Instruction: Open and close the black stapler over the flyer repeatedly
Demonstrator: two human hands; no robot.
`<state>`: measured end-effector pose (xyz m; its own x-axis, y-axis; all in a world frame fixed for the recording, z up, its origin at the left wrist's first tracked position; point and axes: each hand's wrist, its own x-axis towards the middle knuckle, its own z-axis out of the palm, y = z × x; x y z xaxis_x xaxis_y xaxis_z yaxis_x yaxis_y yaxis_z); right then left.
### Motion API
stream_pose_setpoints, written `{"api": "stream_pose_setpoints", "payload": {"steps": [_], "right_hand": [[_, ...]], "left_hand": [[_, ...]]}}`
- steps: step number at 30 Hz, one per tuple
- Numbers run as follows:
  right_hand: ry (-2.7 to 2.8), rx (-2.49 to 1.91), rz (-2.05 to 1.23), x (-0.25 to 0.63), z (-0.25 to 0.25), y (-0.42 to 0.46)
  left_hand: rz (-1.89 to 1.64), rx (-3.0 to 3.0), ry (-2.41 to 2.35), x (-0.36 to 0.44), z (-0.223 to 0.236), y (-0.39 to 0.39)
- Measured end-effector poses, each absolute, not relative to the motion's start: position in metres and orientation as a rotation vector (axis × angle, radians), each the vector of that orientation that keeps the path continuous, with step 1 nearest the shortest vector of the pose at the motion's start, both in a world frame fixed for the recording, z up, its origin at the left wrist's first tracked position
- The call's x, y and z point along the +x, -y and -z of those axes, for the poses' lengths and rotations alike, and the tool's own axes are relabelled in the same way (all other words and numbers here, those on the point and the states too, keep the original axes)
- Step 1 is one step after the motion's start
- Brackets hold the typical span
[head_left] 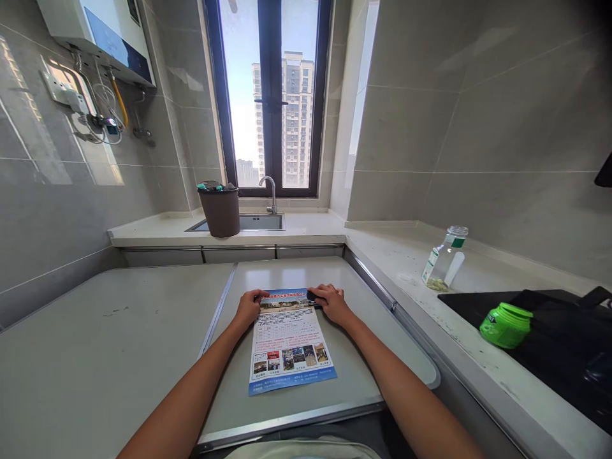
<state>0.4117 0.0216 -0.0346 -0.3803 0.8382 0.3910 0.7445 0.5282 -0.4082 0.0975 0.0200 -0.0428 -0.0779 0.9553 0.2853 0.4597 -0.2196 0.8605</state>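
A printed flyer (290, 328) with a blue bottom band, rows of small photos and red lettering lies on the white folding table (275, 414). My left hand (248, 308) grips its upper left corner, fingers closed, with a bit of something dark by the fingertips. At the upper right corner, my right hand (331, 303) is closed around a small black object (312, 296). Its kind is hard to make out, since the fingers cover part of it. Both forearms reach in from the bottom, one on each side of the paper.
Ahead, a brown bin (220, 212) stands by the sink (261, 222) and faucet (271, 191). On the right counter (382, 245) are a glass bottle (444, 258) and a green jar (505, 325) on a black surface. A water heater (98, 38) hangs upper left.
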Motion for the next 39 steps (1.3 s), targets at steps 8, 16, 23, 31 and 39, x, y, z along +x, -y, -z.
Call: {"api": "stream_pose_setpoints", "payload": {"steps": [8,16,23,31,39], "right_hand": [[2.236,-1.312,-0.243,0.412,0.035,-0.023],[2.242,-1.302,-0.221,0.411,0.034,-0.022],[2.259,-1.326,-0.187,0.409,0.033,-0.020],[2.372,-1.449,0.030,0.395,0.029,-0.011],[2.398,-1.453,0.126,0.400,0.027,-0.005]], "left_hand": [[-1.252,1.670,-1.557,0.094,0.051,-0.025],[-1.266,1.674,-1.507,0.093,0.052,-0.026],[-1.274,1.664,-1.517,0.094,0.051,-0.024],[-1.259,1.680,-1.548,0.095,0.051,-0.025],[-1.187,1.798,-1.628,0.095,0.047,-0.023]]}}
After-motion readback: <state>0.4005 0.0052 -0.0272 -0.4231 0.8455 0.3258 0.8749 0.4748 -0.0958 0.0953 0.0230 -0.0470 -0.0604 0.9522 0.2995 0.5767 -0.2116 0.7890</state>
